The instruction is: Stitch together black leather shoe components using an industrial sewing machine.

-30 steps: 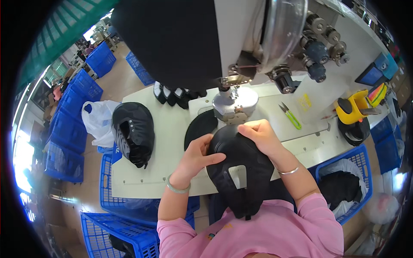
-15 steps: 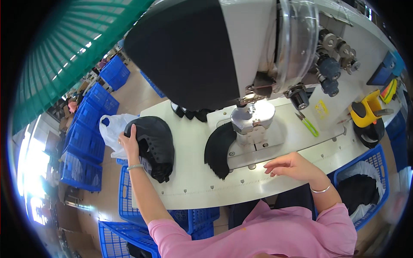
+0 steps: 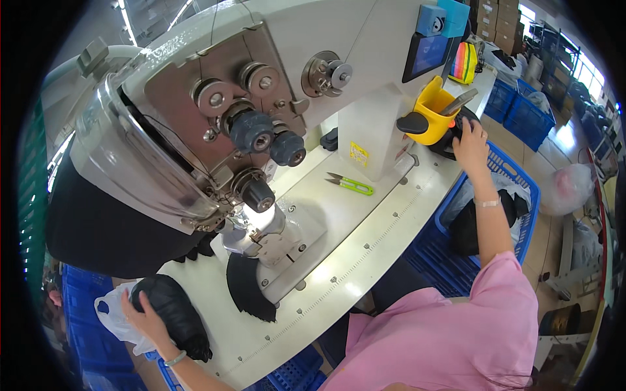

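My left hand (image 3: pixel 145 319) lies with spread fingers on the side of a bundle of black fabric pieces (image 3: pixel 175 313) at the table's left end. A white plastic bag (image 3: pixel 117 319) is beside it. At the table's right end, my right hand (image 3: pixel 472 148) reaches to a stack of black pieces (image 3: pixel 445 144) under a yellow cup-shaped holder (image 3: pixel 432 117); its fingers are extended at the stack's edge. A curved black fabric piece (image 3: pixel 248 287) lies by the base of the sewing machine (image 3: pixel 257 238), with neither hand on it.
Green-handled thread snips (image 3: pixel 352 185) lie on the white table (image 3: pixel 345 274). The machine head with its tension knobs (image 3: pixel 251 130) overhangs the table. A blue basket (image 3: pixel 521 169) with black pieces and plastic stands at the right. More blue crates (image 3: pixel 521 117) are farther back.
My view has swung to the right. My right hand has moved from the table's front edge to the black stack at the right end. My left hand stays at the black bundle.
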`<state>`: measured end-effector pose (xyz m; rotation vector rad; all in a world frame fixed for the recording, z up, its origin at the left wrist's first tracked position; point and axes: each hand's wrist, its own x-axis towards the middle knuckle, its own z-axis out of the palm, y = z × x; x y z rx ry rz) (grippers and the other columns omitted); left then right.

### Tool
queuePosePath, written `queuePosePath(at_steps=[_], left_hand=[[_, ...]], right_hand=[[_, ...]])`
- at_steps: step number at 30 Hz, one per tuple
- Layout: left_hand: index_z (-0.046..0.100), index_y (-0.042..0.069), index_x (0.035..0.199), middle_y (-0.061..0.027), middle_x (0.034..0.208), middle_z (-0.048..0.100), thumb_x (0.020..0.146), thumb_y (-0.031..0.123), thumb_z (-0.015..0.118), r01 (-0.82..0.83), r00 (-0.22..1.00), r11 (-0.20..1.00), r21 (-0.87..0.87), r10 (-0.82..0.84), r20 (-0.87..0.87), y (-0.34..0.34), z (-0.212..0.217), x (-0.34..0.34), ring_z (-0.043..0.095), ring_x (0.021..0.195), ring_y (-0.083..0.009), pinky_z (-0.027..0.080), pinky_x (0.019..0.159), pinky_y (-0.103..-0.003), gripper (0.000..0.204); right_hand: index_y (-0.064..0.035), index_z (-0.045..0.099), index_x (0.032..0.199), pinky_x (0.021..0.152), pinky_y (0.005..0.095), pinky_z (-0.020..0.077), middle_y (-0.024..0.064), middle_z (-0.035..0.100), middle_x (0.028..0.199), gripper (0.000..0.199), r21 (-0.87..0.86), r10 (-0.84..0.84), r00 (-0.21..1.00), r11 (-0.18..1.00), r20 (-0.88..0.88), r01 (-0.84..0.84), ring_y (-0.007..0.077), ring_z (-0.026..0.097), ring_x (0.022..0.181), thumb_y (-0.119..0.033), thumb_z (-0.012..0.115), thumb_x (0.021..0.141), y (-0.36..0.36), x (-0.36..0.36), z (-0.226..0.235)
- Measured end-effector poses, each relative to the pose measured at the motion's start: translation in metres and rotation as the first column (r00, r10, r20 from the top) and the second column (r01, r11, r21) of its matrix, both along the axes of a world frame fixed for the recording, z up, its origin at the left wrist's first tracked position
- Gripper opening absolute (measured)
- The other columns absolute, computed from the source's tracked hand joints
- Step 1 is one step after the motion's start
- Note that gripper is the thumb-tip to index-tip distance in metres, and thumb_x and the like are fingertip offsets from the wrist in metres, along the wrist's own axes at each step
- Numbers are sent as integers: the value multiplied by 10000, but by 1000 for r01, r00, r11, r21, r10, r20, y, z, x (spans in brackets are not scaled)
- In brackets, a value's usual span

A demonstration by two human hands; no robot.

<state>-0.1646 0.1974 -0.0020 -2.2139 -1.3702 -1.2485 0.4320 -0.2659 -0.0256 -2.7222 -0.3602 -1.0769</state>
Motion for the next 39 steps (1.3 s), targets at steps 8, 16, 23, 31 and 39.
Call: queuePosePath(at_steps=[8, 16, 23, 31, 39], left_hand=[[568, 24, 1221, -153, 1311, 526, 876, 100, 636, 379, 925, 850, -365, -361, 121, -76, 8, 78, 512, 1191, -310, 435, 919, -381, 360], [602, 16, 1148, -169, 1210, 594, 836, 81, 671, 516, 823, 689, -509, -563, 73, -97, -4, 121, 562, 1127, -339, 435, 966, -384, 326], [476, 20, 1313, -253, 1406, 412, 796, 196, 729, 499, 799, 621, -605, -599, 43, -121, -50, 155, 394, 1290, -425, 344, 1068, -435, 602], [376, 49, 1416, -237, 1469, 351, 911, 150, 589, 480, 841, 739, -473, -541, 9, -135, -86, 162, 303, 1373, -431, 266, 1059, -613, 557], [275, 39, 1491, -128, 1439, 444, 992, 37, 443, 868, 461, 378, -321, -372, 806, -132, -32, 138, 574, 1187, -231, 444, 965, -282, 527]], right_hand=[[-105, 653, 1170, 798, 440, 538, 193, 672, 1003, 350, -268, -57, 952, 963, -300, -27, 356, 653, 952, -127, 649, 821, -18, 61, 13], [-153, 708, 1074, 700, 483, 529, 196, 673, 807, 225, 16, 182, 983, 983, -14, -182, 403, 652, 771, -177, 639, 861, -38, 13, 42], [12, 687, 907, 793, 443, 490, 210, 662, 866, 283, -192, 523, 743, 749, -416, -635, 380, 617, 863, 70, 530, 679, -17, -116, 88], [-26, 503, 946, 603, 444, 518, 161, 619, 715, 303, -100, 674, 101, 40, -732, -994, 353, 661, 737, -87, 660, 693, 112, -184, 19], [-43, 628, 1041, 751, 329, 536, 76, 644, 1031, 300, -131, 950, -287, -301, -121, -944, 233, 646, 938, -54, 645, 741, 149, -206, 46]])
